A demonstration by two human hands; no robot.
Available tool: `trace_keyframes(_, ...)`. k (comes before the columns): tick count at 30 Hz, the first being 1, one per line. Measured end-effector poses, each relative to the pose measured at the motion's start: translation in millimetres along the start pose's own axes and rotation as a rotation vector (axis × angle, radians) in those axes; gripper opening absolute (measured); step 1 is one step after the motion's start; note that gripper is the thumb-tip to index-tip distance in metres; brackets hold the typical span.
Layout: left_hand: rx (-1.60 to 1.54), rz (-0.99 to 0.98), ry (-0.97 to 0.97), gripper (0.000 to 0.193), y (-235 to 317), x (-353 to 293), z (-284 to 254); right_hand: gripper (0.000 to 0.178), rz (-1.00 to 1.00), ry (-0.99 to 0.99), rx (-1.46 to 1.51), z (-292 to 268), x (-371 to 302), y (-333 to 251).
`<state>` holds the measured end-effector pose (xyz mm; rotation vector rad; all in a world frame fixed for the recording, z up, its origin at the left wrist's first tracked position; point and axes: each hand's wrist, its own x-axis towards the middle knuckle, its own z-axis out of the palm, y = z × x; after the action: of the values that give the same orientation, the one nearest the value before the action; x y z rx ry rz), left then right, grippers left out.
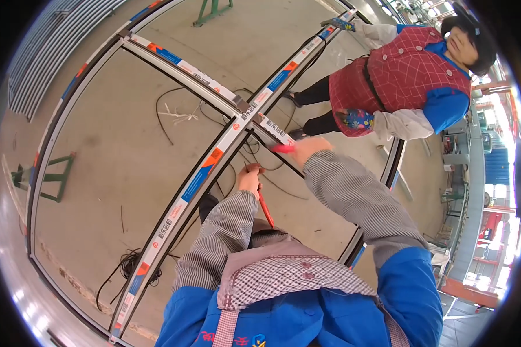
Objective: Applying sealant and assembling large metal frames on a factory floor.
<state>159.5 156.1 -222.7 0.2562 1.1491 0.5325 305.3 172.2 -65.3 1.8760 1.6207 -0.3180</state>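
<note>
A large metal frame with crossing bars [198,180], wrapped in white, blue and orange protective film, lies before me. My right hand [310,151] is closed around a short red object [283,148], slightly blurred, beside the bar right of the crossing. Its kind is not clear. My left hand [250,179], fingers bent together, is lower and nearer to me, just right of the long bar. A slim red handle-like piece [265,207] runs from it down toward my apron [295,276]. What its upper end is, my fingers hide.
Across the frame at right stands a co-worker [396,72] in a red checked apron, one gloved hand [338,24] on the long bar's far end. Dark cable [130,267] lies coiled on the floor at lower left. Green stands [58,178] support the frame; metal profiles [46,63] are stacked far left.
</note>
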Motion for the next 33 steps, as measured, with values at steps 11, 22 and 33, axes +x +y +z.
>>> trace_keyframes(11, 0.503, 0.575, 0.202, 0.023, 20, 16, 43, 0.038, 0.197, 0.095, 0.228, 13, -54, 24)
trace_keyframes(22, 0.686, 0.717, 0.358, 0.023, -15, 28, 62, 0.039, 0.219, 0.078, 0.262, 25, -59, 26)
trace_keyframes(33, 0.503, 0.664, 0.350, 0.024, -30, 28, 69, 0.031, 0.028, 0.086, 0.143, 2, 9, -13)
